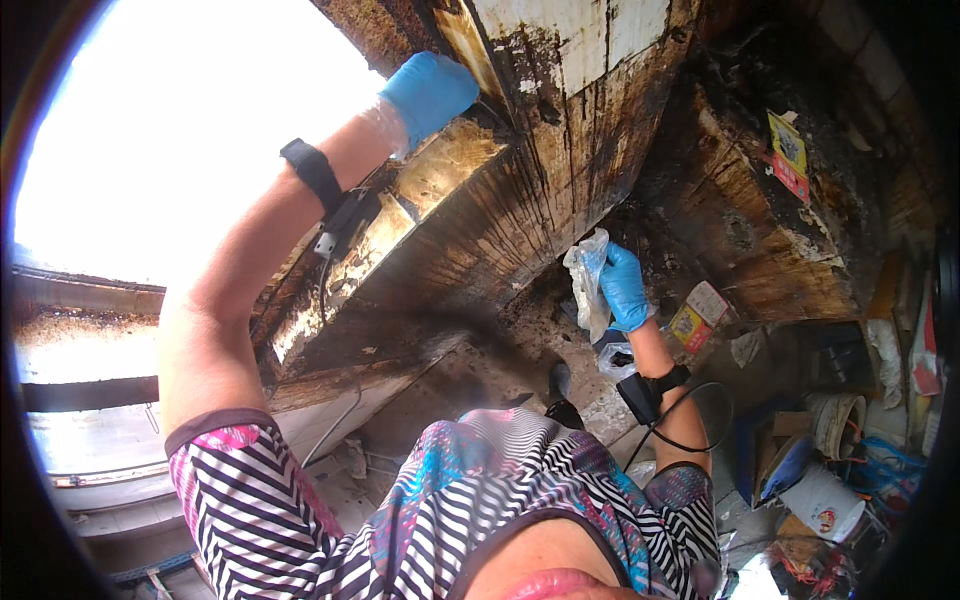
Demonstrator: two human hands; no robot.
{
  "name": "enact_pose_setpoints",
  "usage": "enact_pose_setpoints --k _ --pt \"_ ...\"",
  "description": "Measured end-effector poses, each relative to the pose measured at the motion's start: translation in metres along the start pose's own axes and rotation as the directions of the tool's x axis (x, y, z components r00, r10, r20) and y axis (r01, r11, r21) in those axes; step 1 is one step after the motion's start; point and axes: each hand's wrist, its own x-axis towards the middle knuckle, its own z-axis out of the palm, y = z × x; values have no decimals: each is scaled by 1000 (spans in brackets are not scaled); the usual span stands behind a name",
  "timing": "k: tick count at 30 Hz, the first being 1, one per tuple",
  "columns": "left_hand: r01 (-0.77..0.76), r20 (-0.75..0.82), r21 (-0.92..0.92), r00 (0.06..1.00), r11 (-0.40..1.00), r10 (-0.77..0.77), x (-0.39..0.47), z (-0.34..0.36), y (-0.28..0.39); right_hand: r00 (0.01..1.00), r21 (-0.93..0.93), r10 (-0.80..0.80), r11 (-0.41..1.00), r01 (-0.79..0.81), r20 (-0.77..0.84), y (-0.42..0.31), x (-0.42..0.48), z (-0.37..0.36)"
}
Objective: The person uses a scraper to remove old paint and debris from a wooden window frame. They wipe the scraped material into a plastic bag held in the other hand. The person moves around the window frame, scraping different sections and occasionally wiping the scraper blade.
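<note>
My left hand [431, 94], in a blue glove, is raised against the stained ledge [442, 165] beside a bright opening. Its fingers are curled away from view, so I cannot tell whether it grips anything. Dark streaks run down the grimy, peeling wall panel [592, 135] just past it. Lower and to the right, my right hand [626, 289], also gloved in blue, is closed around a crumpled translucent plastic bag [587, 281]. The bag hangs in front of the dirty floor, apart from the wall. Black straps with small devices circle both forearms.
Red-and-yellow printed packets lie on the right, one on a dark stained board [750, 225] and another packet [691, 328] near my right wrist. A white bucket [821, 502], boxes and blue cord crowd the lower right. A cable [337, 427] hangs at lower left.
</note>
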Motion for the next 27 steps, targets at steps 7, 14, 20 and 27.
enact_pose_setpoints --k 7,14,20,27 --pt "118 183 -119 978 986 -95 -24 20 12 998 104 44 993 -48 42 -15 6 18" --pt "170 308 -255 947 952 -86 -49 28 41 996 -57 -11 998 16 86 -4 -10 24" --pt "120 423 -250 906 961 -3 -34 -17 27 999 15 43 999 -43 28 -12 -35 7" --pt "63 343 -163 939 985 -3 -31 -8 9 995 43 84 996 -81 -58 -9 -38 -20"
